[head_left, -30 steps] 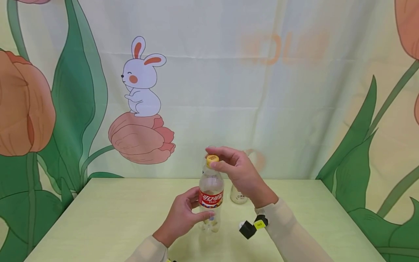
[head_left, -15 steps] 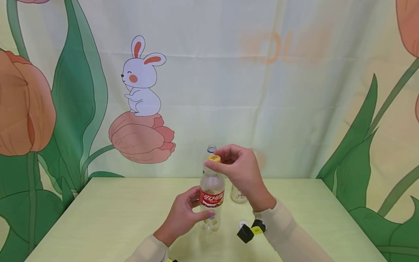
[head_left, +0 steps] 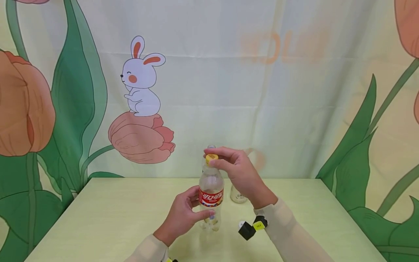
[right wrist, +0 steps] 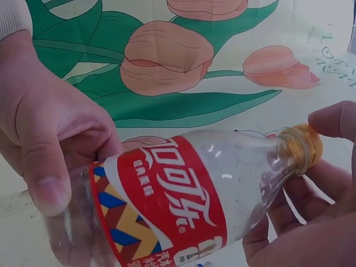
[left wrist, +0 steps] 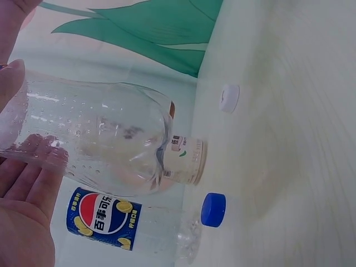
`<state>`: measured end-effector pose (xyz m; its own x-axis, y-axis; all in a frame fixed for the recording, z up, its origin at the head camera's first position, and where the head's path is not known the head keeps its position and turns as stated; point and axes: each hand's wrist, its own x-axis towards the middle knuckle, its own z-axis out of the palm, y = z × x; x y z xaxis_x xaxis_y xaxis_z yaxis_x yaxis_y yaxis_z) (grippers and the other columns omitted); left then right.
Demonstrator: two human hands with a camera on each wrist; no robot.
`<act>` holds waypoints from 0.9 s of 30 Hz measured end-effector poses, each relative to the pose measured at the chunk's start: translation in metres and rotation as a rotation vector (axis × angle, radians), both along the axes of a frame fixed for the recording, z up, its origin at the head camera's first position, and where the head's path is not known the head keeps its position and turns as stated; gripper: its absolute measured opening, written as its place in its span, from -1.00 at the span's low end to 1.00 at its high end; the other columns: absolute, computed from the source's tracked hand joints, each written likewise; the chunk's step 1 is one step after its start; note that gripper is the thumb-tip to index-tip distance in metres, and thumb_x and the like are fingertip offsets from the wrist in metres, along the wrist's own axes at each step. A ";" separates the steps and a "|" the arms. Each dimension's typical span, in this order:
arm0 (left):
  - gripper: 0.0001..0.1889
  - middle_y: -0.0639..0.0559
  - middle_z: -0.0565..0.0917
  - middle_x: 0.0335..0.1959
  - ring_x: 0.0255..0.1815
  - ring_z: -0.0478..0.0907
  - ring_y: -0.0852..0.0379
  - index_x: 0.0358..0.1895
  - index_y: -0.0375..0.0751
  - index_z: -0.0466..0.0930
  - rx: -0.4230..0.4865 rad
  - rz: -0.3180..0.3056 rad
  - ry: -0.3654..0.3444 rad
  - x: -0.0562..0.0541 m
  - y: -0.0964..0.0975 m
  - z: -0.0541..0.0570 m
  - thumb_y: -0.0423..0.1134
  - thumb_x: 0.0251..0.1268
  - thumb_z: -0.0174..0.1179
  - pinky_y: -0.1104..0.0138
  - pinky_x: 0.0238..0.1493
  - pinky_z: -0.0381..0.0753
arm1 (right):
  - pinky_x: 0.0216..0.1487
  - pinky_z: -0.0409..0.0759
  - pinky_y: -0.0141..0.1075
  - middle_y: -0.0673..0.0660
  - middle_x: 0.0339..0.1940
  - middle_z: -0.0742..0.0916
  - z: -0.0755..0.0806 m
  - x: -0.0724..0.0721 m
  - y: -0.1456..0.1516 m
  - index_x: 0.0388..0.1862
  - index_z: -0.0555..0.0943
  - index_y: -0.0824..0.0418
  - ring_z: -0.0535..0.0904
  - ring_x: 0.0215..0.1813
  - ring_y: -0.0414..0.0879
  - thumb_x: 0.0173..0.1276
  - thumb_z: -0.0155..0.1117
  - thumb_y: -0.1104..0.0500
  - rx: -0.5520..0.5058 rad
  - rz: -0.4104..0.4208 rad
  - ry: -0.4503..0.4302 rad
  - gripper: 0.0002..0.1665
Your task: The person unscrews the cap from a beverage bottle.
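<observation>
My left hand (head_left: 183, 213) grips the lower part of a clear plastic Coke bottle (head_left: 211, 197) with a red label. The bottle is upright, and its base hangs above the table in the left wrist view. A yellow bottle cap (head_left: 212, 159) sits on the mouth of the bottle. Thumb and fingers of my right hand (head_left: 240, 171) are at the sides of this cap, pinching it. From the right wrist view, the yellow cap (right wrist: 305, 146) appears over the threaded neck, partly hidden by the thumb.
Behind the held bottle stand a clear bottle with a blue Pepsi label (left wrist: 104, 218) and a clear container with a pale label (left wrist: 186, 159). A blue cap (left wrist: 213, 209) and a white cap (left wrist: 230, 98) lie on the pale table (head_left: 131, 211). A printed cloth hangs behind.
My right hand twisted around the yellow cap half a second ago, then its fingers swung back to much the same pose as a second ago. The left hand and bottle stay nearly still.
</observation>
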<state>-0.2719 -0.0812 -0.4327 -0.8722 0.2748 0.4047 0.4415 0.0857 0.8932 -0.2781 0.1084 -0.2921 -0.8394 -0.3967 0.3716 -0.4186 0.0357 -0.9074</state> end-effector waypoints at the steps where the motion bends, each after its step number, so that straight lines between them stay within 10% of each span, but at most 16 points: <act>1: -0.35 -0.06 0.75 0.09 0.07 0.71 0.15 0.26 -0.10 0.57 0.003 0.000 -0.001 0.000 0.000 0.000 -0.36 0.04 0.57 0.42 0.20 0.67 | 0.41 0.53 -0.13 0.10 0.23 0.73 -0.001 -0.001 0.000 0.20 0.69 0.20 0.61 0.31 -0.08 0.50 0.25 0.17 0.007 0.014 0.000 -0.65; 10: -0.34 -0.08 0.75 0.09 0.06 0.71 0.17 0.27 -0.12 0.56 0.020 -0.009 0.020 0.000 -0.002 -0.002 -0.33 0.03 0.59 0.40 0.21 0.67 | 0.38 0.54 -0.15 0.13 0.21 0.72 -0.002 -0.002 0.000 0.29 0.62 0.21 0.63 0.25 -0.07 0.50 0.24 0.15 -0.011 0.031 0.002 -0.57; 19: -0.33 -0.06 0.74 0.12 0.11 0.71 0.13 0.28 -0.08 0.56 0.001 0.008 -0.014 0.000 -0.002 -0.002 -0.28 0.03 0.60 0.44 0.21 0.66 | -0.18 0.68 -0.35 0.05 -0.26 0.76 0.004 0.009 -0.005 -0.15 0.68 0.20 0.66 -0.25 -0.01 0.08 0.68 0.13 -0.015 -0.283 -0.002 -0.59; 27: -0.33 -0.04 0.75 0.12 0.11 0.71 0.14 0.27 -0.06 0.56 0.005 0.013 -0.012 0.000 -0.002 -0.003 -0.27 0.02 0.60 0.43 0.21 0.67 | -0.13 0.74 -0.30 0.12 -0.22 0.82 0.005 0.012 -0.005 -0.13 0.76 0.19 0.72 -0.21 0.00 0.13 0.65 0.12 -0.028 -0.248 -0.001 -0.65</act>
